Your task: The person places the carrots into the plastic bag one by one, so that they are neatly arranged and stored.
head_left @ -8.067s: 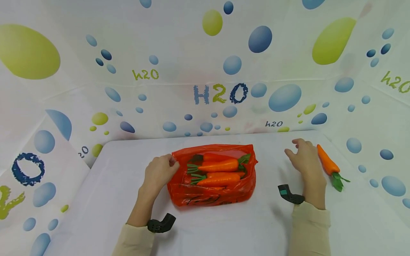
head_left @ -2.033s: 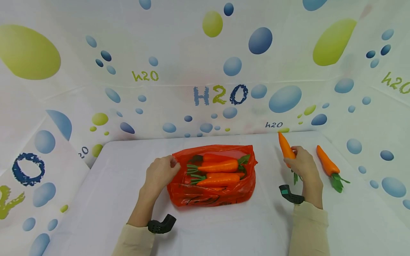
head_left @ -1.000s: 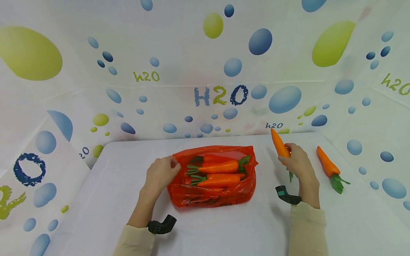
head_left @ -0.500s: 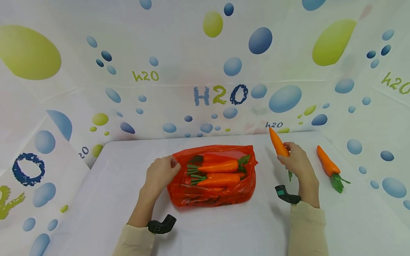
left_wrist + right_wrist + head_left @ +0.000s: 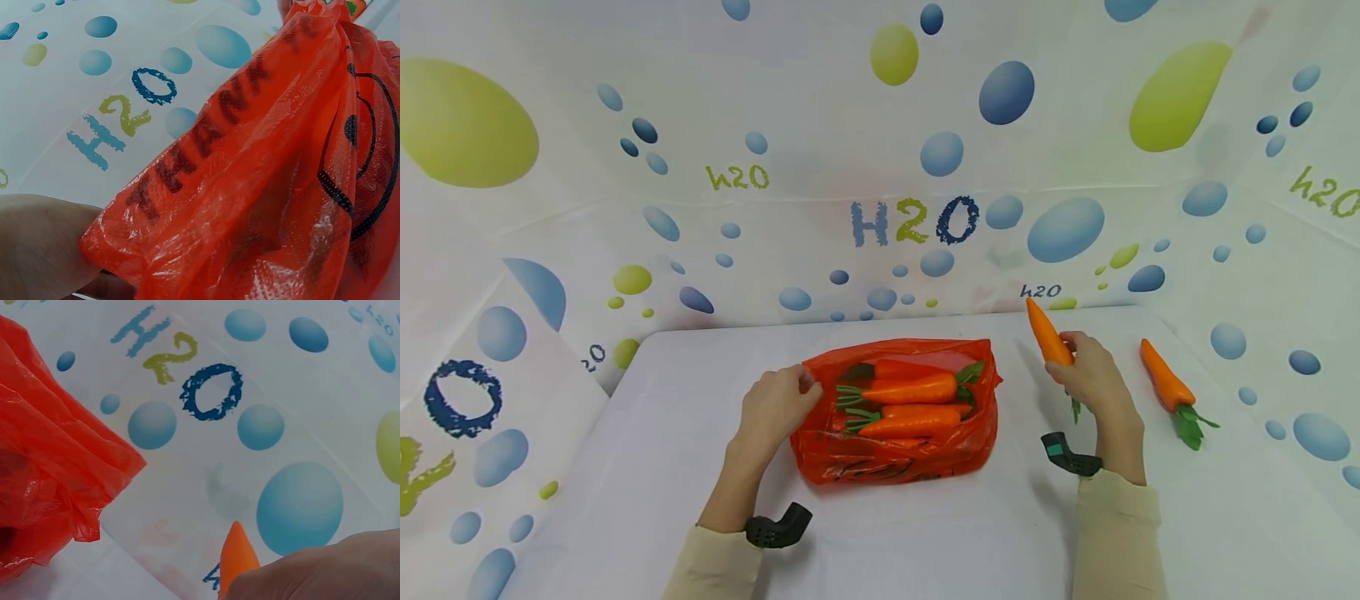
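Note:
A red plastic bag (image 5: 895, 471) stands with its mouth open at the middle of the table, several orange carrots (image 5: 913, 389) with green tops lying inside. My left hand (image 5: 775, 408) pinches the bag's left rim; in the left wrist view the bag (image 5: 250, 162) stretches away from the hand (image 5: 44, 244). To the right of the bag, my right hand (image 5: 1093, 372) grips a carrot (image 5: 1047, 333) near its leafy end, tip pointing up and away. In the right wrist view only the tip of that carrot (image 5: 236, 556) shows past the hand (image 5: 325, 569).
Another carrot (image 5: 1167, 379) lies on the white table (image 5: 955, 542) at the right, beyond my right hand. A white backdrop (image 5: 820, 100) printed with blue and green drops rises behind the table and along both sides.
My right hand was raised without a carrot 8.1 s ago; by 2.0 s ago it held one. Since then it has moved slightly left with the carrot. My left hand stays at the bag's rim.

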A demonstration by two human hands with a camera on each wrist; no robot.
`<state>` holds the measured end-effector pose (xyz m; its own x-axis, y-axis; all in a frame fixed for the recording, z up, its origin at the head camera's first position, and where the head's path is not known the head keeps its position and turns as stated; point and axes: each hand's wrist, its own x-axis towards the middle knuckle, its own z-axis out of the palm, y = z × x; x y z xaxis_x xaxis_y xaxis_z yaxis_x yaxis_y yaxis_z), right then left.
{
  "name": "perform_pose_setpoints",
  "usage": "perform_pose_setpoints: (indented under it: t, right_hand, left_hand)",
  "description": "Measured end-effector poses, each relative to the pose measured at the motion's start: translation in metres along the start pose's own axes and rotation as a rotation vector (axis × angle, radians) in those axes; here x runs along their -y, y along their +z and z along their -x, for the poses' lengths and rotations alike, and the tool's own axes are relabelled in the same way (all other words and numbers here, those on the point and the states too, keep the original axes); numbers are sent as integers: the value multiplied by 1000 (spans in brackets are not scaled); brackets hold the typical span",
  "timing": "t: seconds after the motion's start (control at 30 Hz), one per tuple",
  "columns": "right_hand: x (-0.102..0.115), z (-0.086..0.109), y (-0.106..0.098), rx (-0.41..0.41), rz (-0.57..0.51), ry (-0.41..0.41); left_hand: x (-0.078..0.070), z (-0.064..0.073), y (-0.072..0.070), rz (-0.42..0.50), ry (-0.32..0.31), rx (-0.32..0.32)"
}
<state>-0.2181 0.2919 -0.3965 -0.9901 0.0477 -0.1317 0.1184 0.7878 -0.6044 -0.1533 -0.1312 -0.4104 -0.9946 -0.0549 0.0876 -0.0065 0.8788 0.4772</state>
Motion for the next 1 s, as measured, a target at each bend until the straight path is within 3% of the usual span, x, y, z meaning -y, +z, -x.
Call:
perform_pose_setpoints:
  t: [0.37, 1.0]
  right_hand:
    - [5, 1, 4, 26, 8, -14]
    - [14, 5, 3, -26, 11, -59]
  left_hand:
    - [2, 0, 1, -4, 2, 9]
    - [2, 0, 2, 5, 1, 10]
